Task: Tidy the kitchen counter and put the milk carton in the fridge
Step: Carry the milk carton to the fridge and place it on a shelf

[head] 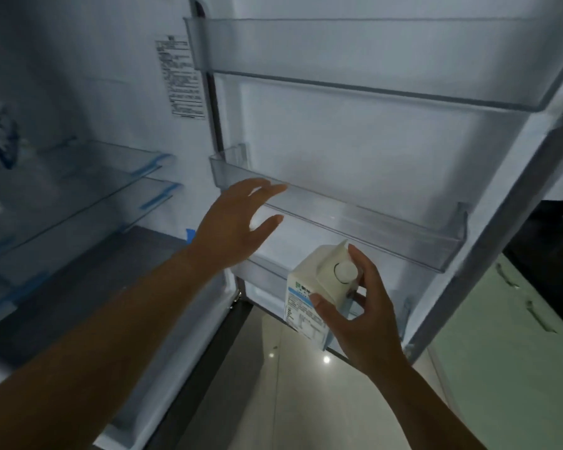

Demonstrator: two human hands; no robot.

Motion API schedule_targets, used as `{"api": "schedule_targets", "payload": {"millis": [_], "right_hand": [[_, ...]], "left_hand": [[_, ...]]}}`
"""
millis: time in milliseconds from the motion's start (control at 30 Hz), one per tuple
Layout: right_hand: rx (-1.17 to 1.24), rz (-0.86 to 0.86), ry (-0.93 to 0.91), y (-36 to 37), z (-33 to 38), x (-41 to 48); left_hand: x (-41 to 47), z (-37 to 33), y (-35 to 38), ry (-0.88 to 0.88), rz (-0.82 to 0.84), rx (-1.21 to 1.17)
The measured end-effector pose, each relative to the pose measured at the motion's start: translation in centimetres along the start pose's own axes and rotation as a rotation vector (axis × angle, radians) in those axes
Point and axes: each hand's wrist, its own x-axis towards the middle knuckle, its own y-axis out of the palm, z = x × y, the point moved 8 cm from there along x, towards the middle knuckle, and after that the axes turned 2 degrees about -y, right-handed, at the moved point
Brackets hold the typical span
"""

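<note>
The fridge stands open with its door [355, 141] swung out to the right. A white milk carton [319, 287] with a round white cap and a blue-banded label sits low in front of the door's bottom bin [267, 271]. My right hand [361, 313] grips the carton near its gabled top, thumb on the label side, fingers behind the cap. My left hand [238, 222] hovers open with fingers spread, just in front of the middle door bin [387, 228], holding nothing.
A top door bin [371, 56] spans the door above. Glass shelves [95, 177] with blue trim fill the fridge interior at left, with a blurred item far left. Pale green cabinets [514, 336] and a dark counter stand at right. Glossy floor tiles [290, 384] lie below.
</note>
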Motion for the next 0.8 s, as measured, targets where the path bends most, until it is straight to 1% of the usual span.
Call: {"api": "schedule_targets", "payload": {"millis": [100, 167, 233, 267, 367, 533, 633, 733, 800], "right_hand": [[0.061, 0.146, -0.060, 3.8, 0.5, 2.2], [0.096, 0.168, -0.076, 5.2, 0.7, 3.4], [0.140, 0.258, -0.106, 8.7, 1.6, 5.0], [0.156, 0.301, -0.114, 10.6, 2.0, 5.9], [0.214, 0.403, -0.134, 16.3, 3.7, 8.6], [0.257, 0.491, -0.185, 23.9, 6.6, 12.6], [0.250, 0.499, -0.231, 27.4, 8.0, 14.9], [0.284, 0.499, -0.214, 30.1, 8.8, 17.3], [0.296, 0.491, -0.211, 31.7, 9.1, 18.8]], "left_hand": [[-3.0, 5.3, -3.6, -0.208, -0.066, 0.071], [-4.5, 7.4, -5.0, -0.308, -0.072, 0.107], [-7.0, 10.4, -7.8, -0.473, -0.110, 0.162], [-8.2, 11.6, -9.1, -0.527, -0.135, 0.190], [-11.1, 14.4, -12.6, -0.632, -0.198, 0.267], [-13.3, 18.5, -15.8, -0.741, -0.336, 0.469], [-13.8, 20.6, -16.4, -0.819, -0.381, 0.544], [-14.1, 22.3, -15.8, -0.937, -0.382, 0.570], [-14.5, 23.1, -15.4, -0.981, -0.393, 0.566]]}}
